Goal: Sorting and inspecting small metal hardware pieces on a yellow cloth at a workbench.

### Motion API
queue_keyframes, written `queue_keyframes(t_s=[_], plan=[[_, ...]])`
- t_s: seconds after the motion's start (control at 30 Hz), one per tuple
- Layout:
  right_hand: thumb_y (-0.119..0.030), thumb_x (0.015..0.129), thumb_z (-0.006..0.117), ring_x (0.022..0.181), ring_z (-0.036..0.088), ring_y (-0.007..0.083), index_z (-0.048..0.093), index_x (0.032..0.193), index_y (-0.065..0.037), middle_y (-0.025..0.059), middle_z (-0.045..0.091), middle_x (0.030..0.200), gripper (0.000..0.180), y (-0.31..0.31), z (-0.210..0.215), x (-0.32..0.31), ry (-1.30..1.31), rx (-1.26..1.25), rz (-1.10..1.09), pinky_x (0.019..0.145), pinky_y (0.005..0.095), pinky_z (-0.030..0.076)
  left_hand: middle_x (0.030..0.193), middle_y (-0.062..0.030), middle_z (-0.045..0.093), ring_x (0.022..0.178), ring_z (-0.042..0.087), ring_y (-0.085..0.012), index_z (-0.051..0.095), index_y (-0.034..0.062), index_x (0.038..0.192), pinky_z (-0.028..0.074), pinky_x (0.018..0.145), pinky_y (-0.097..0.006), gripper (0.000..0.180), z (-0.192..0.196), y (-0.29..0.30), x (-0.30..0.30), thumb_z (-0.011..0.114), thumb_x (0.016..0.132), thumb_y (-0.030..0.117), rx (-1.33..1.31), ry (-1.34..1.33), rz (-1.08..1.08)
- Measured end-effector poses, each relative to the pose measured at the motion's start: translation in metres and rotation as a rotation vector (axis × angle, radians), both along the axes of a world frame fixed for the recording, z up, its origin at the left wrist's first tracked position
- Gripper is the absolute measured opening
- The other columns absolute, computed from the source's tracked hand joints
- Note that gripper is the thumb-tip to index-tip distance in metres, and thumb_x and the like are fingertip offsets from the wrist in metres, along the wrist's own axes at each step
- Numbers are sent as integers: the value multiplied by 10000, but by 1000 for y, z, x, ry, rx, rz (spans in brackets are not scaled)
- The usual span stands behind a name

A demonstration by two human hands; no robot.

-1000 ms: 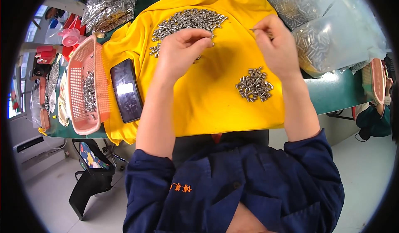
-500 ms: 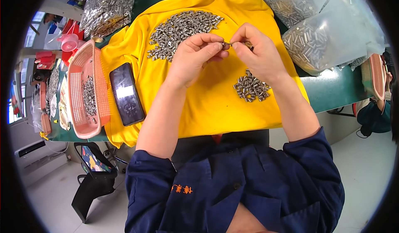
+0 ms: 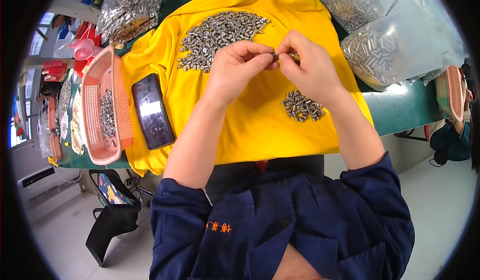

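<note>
Above a yellow cloth (image 3: 250,125), both my hands meet fingertip to fingertip. My left hand (image 3: 235,70) is closed, thumb and forefinger pinching a small metal piece (image 3: 275,56) mostly hidden by the fingers. Against it presses the pinch of my right hand (image 3: 311,67); what those fingertips grip is too small to make out. Something brass-coloured (image 3: 296,56) shows within the right hand's curled fingers. Behind my left hand spreads a large pile of small metal cylinders (image 3: 212,32). A smaller pile of similar cylinders (image 3: 302,105) lies just below my right hand.
Left of the hands lie a dark phone (image 3: 152,111) and a pink basket (image 3: 123,130) holding metal parts. Clear bags of metal parts (image 3: 370,55) stand at the right, with another full bag (image 3: 131,10) at the back left. A green tabletop (image 3: 405,107) shows beyond the cloth.
My fingertips have drawn closer together around the small metal piece, which is now more covered. My right hand has shifted slightly; the piles look the same.
</note>
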State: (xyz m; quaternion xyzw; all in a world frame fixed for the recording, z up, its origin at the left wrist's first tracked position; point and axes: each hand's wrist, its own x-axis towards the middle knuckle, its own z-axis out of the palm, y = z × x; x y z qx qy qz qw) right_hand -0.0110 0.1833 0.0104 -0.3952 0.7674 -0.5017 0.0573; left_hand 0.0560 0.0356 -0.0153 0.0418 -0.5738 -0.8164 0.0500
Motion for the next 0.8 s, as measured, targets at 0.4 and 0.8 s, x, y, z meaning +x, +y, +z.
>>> queue_keyframes(t_s=[0.4,0.8], plan=[[-86,766,496,570,408,51,506,813,-9,-3,466,624,91,11,-5,-24,-346,-277,-170,513,203,353,855,-50,611,791,566,-125,602,5,832,442,728,-222,136,-1,4,1,563,709,-40,-721,-43,-92],[-93,762,502,557,417,50,506,801,-9,3,497,642,92,8,-1,-21,-176,-337,-202,495,208,357,829,-88,590,811,555,-260,623,74,849,442,717,-338,160,3,-33,-67,551,714,122,-1682,219,-18]])
